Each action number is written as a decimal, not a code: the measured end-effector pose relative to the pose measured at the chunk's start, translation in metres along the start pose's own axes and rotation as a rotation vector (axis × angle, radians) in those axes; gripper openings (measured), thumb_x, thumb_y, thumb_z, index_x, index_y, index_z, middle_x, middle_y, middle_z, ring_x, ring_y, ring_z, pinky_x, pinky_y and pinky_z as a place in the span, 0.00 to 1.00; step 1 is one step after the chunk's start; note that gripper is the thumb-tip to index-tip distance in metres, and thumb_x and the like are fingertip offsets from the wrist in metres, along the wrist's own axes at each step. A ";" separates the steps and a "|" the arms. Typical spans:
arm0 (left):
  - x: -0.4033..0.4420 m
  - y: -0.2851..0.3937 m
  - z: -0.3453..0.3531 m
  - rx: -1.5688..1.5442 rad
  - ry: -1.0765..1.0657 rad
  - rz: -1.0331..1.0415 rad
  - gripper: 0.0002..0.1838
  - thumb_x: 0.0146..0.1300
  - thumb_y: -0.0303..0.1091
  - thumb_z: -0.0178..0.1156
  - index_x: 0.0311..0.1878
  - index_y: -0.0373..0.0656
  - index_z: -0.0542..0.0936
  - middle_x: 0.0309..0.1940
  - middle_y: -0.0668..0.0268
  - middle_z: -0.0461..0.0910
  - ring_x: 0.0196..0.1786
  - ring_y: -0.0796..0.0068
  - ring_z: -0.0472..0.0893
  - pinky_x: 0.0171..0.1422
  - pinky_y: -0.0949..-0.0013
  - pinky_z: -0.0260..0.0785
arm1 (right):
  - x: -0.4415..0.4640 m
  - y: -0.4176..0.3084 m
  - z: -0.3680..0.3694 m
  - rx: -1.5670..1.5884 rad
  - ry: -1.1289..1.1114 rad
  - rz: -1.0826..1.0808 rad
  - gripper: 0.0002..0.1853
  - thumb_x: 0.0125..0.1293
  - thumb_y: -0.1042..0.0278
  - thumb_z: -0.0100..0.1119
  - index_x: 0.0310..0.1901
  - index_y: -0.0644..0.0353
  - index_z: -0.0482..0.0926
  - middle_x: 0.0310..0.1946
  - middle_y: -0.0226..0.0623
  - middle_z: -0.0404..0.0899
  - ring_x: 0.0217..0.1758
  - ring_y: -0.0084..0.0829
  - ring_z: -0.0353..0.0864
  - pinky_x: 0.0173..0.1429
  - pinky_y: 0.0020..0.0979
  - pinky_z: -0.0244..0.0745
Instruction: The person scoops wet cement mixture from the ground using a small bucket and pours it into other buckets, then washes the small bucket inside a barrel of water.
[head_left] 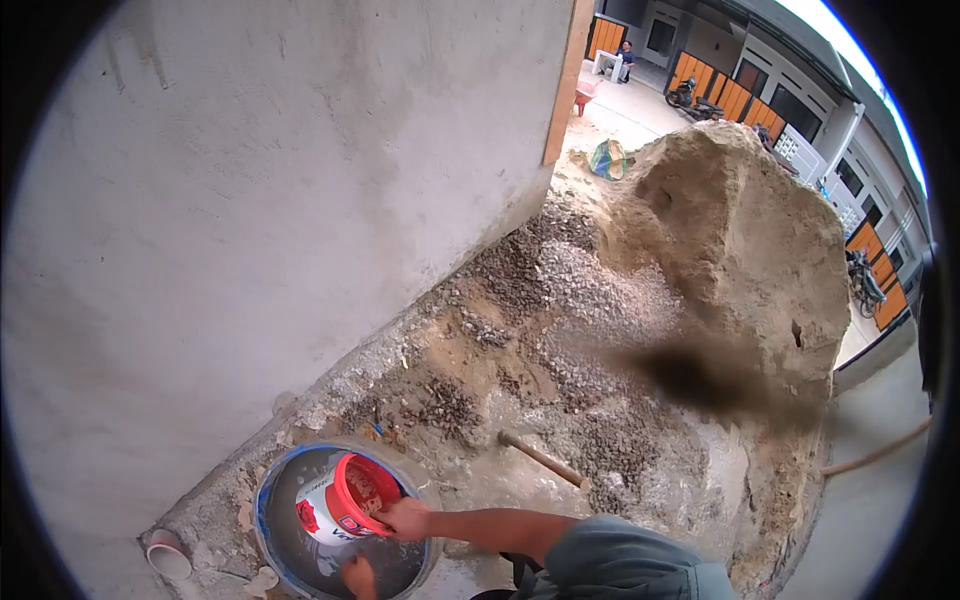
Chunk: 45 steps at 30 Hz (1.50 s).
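A white and red bucket (322,505) is tilted over a round blue-rimmed tub (262,500) of grey, cloudy water. My right hand (406,520) grips the red rim of the bucket on its right side. Below the bucket, my left hand (358,577) is low in the tub at the water; its fingers are not clear to see. The inside of the bucket shows red, with its opening turned toward the right.
A wooden handle (545,461) lies on the wet ground right of the tub. Gravel (600,330) and a tall sand pile (740,220) lie ahead. A plastered wall (280,200) stands left. A person (626,62) sits far off. A dark blur crosses the right side.
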<state>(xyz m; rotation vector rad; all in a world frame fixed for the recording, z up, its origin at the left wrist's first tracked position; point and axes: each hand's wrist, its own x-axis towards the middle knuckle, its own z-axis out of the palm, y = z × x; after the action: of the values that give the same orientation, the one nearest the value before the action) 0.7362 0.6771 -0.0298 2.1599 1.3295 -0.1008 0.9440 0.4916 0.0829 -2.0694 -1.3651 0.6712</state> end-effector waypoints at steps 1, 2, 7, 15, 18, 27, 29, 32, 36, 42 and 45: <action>0.000 -0.006 -0.008 -0.148 0.044 0.065 0.20 0.66 0.44 0.56 0.30 0.34 0.79 0.22 0.56 0.78 0.24 0.60 0.80 0.31 0.60 0.73 | 0.004 -0.006 0.001 0.150 0.136 0.059 0.22 0.62 0.58 0.61 0.55 0.57 0.74 0.38 0.49 0.82 0.43 0.48 0.83 0.48 0.46 0.77; -0.001 -0.013 -0.016 -0.300 0.087 0.131 0.19 0.67 0.42 0.56 0.30 0.34 0.78 0.19 0.59 0.76 0.22 0.65 0.79 0.29 0.63 0.72 | 0.010 -0.010 -0.001 0.299 0.268 0.118 0.20 0.64 0.57 0.61 0.55 0.57 0.74 0.37 0.49 0.83 0.42 0.48 0.84 0.47 0.46 0.77; -0.056 0.023 -0.103 -0.706 0.217 -0.032 0.21 0.72 0.42 0.56 0.27 0.35 0.72 0.13 0.69 0.66 0.20 0.79 0.69 0.25 0.69 0.64 | 0.052 -0.021 0.023 0.772 0.790 0.458 0.16 0.70 0.53 0.61 0.48 0.58 0.79 0.35 0.47 0.83 0.40 0.44 0.84 0.46 0.39 0.76; -0.128 -0.061 -0.140 -0.580 0.594 0.052 0.30 0.75 0.46 0.51 0.21 0.30 0.66 0.14 0.68 0.60 0.24 0.73 0.57 0.29 0.61 0.53 | 0.024 -0.081 -0.024 1.887 0.610 0.478 0.21 0.73 0.49 0.55 0.48 0.62 0.81 0.40 0.39 0.86 0.36 0.30 0.86 0.44 0.36 0.82; -0.160 -0.148 -0.134 -0.588 0.660 0.125 0.25 0.74 0.45 0.52 0.26 0.32 0.71 0.17 0.67 0.66 0.23 0.72 0.60 0.27 0.62 0.54 | -0.003 -0.077 -0.036 1.988 0.639 0.462 0.22 0.75 0.48 0.51 0.52 0.60 0.80 0.46 0.37 0.86 0.44 0.33 0.86 0.54 0.39 0.82; -0.408 -0.345 0.012 -0.947 0.037 -0.553 0.15 0.65 0.38 0.57 0.54 0.54 0.74 0.37 0.66 0.79 0.27 0.65 0.80 0.25 0.66 0.66 | -0.248 -0.021 -0.045 1.877 0.960 0.266 0.23 0.78 0.49 0.42 0.62 0.55 0.75 0.59 0.34 0.80 0.62 0.36 0.79 0.67 0.43 0.72; -0.482 -0.355 0.035 -0.919 -0.104 -0.705 0.14 0.68 0.42 0.53 0.54 0.51 0.75 0.42 0.63 0.80 0.33 0.66 0.81 0.31 0.60 0.69 | -0.321 0.007 -0.036 1.778 0.947 0.222 0.25 0.78 0.47 0.40 0.63 0.56 0.74 0.60 0.36 0.79 0.63 0.37 0.78 0.70 0.43 0.70; -0.556 -0.389 0.080 -0.845 -0.332 -0.955 0.14 0.68 0.43 0.50 0.52 0.52 0.76 0.45 0.66 0.80 0.35 0.64 0.79 0.34 0.58 0.67 | -0.417 -0.003 -0.042 1.650 1.157 0.414 0.28 0.77 0.46 0.40 0.67 0.59 0.69 0.66 0.38 0.72 0.68 0.40 0.72 0.72 0.47 0.68; -0.621 -0.383 0.105 -0.783 -0.240 -0.954 0.13 0.69 0.41 0.51 0.51 0.50 0.79 0.38 0.66 0.84 0.33 0.67 0.83 0.31 0.61 0.72 | -0.509 0.017 -0.034 1.662 1.048 0.376 0.27 0.73 0.52 0.45 0.68 0.57 0.67 0.67 0.39 0.71 0.69 0.41 0.71 0.72 0.52 0.68; -0.627 -0.364 0.095 -0.941 0.032 -0.853 0.12 0.65 0.36 0.57 0.45 0.38 0.81 0.34 0.62 0.84 0.33 0.71 0.83 0.31 0.65 0.77 | -0.535 0.009 -0.016 1.492 1.130 0.481 0.29 0.71 0.49 0.48 0.68 0.54 0.68 0.67 0.38 0.72 0.68 0.43 0.72 0.70 0.53 0.70; -0.624 -0.366 0.092 -0.987 0.132 -0.792 0.12 0.63 0.33 0.58 0.44 0.36 0.81 0.34 0.60 0.84 0.33 0.71 0.83 0.34 0.66 0.79 | -0.511 -0.013 -0.009 1.443 1.034 0.533 0.29 0.70 0.49 0.50 0.68 0.55 0.68 0.67 0.38 0.72 0.68 0.43 0.72 0.69 0.53 0.71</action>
<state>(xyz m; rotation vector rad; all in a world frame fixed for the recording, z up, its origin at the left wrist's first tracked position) 0.1425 0.2539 -0.0442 0.7846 1.7344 0.3294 0.7603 0.0189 0.1491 -1.1010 0.3267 0.4007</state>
